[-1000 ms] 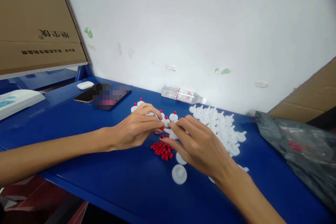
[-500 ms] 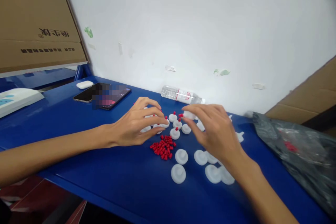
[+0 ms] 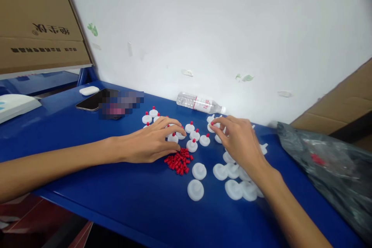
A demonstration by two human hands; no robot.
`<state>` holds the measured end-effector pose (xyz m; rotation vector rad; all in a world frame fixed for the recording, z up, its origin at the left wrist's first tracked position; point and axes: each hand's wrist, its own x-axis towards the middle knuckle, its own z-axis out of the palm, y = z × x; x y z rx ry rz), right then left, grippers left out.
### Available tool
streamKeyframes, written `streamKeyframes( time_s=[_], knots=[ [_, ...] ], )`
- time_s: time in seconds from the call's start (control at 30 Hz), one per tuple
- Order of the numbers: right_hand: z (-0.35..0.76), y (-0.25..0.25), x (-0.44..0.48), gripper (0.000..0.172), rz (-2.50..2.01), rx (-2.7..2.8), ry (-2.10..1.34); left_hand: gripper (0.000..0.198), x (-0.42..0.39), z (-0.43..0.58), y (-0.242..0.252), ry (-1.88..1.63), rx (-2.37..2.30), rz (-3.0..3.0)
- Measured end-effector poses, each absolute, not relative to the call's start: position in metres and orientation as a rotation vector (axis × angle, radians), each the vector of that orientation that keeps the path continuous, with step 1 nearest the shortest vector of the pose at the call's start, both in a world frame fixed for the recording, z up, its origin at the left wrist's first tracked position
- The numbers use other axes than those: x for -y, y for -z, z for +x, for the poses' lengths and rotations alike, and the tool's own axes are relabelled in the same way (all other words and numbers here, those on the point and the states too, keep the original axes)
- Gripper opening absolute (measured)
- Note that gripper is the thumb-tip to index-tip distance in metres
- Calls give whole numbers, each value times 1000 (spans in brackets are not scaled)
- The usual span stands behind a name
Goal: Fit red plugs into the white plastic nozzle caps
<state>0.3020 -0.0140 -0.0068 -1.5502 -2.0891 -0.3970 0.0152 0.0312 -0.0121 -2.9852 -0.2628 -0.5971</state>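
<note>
Disc [image 3: 211, 128], white with red tip, near bottle [image 3: 201, 103], pinched by my nearly closed right hand [image 3: 240, 141]; best keep base flat, pinch light, clear of neighbouring discs [image 3: 220, 171]. Left hand [image 3: 154, 139] loosely open at edge of red cap pile [image 3: 179, 162], holding nothing I can see

Clear plastic bottle [image 3: 200, 103] lying on its side along the white wall [image 3: 203, 27], far side. On the left: a dark phone [image 3: 97, 100], some pixelated thing [image 3: 119, 106] right beside it, a rounded white thingy [image 3: 89, 91] and a white gadget [image 3: 19, 106]. Big cardboard box [image 3: 37, 11] far left, more cardboard [image 3: 340, 102] far right.
</note>
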Motion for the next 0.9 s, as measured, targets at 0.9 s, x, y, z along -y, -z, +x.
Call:
streamKeyframes(
  time_s=[0.9],
  knots=[
    [320,11,18,21,-1935,2251,404,13,-32,15,7,713,171,-2984]
  ],
)
